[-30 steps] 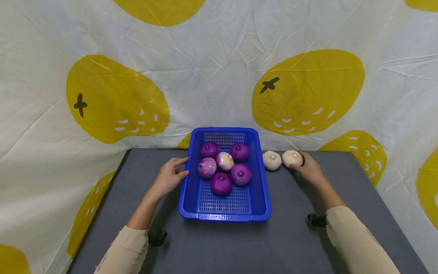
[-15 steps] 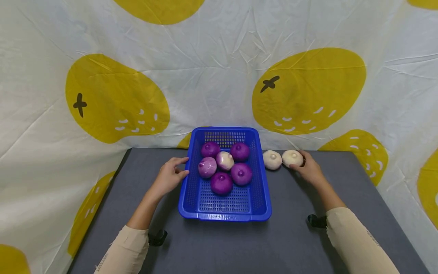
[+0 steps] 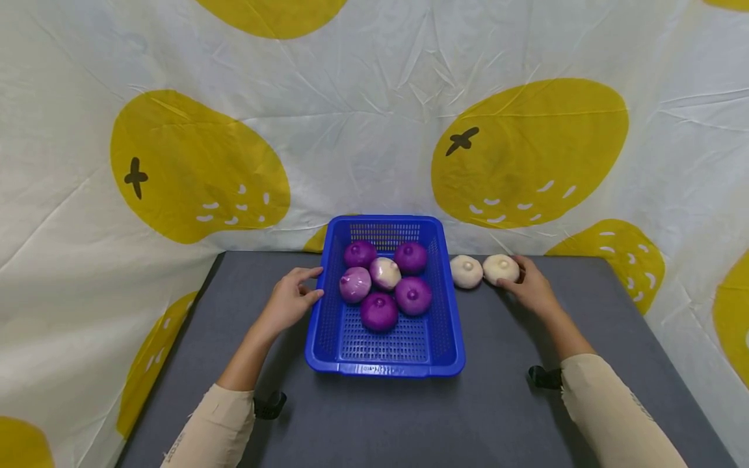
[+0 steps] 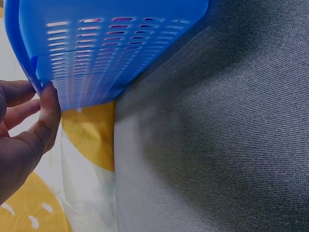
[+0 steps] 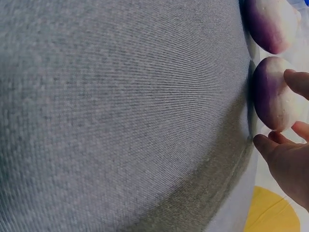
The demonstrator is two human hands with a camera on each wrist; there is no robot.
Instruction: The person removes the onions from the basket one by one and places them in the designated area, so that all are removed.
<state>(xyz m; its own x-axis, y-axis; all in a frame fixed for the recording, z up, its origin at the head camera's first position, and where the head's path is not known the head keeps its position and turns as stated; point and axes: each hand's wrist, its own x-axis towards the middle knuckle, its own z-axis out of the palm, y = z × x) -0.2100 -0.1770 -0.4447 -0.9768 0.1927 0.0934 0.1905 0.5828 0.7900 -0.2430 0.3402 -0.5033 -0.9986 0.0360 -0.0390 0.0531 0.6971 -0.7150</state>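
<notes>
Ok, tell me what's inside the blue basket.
Six round bulbs sit in the blue basket: five purple, one partly white. They hide parts of its floor, so whatever lies directly beneath them cannot be seen.

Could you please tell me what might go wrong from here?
The right hand holds a rounded white-topped bulb, which might slip. The neighbouring bulb beside it could get knocked. The left hand touches only one side of the blue basket, which might shift if bumped.

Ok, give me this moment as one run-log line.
left hand: touching rim of blue basket | right hand: around rightmost pale-topped bulb | beside it: second pale-topped bulb | in blue basket: six bulbs
</notes>
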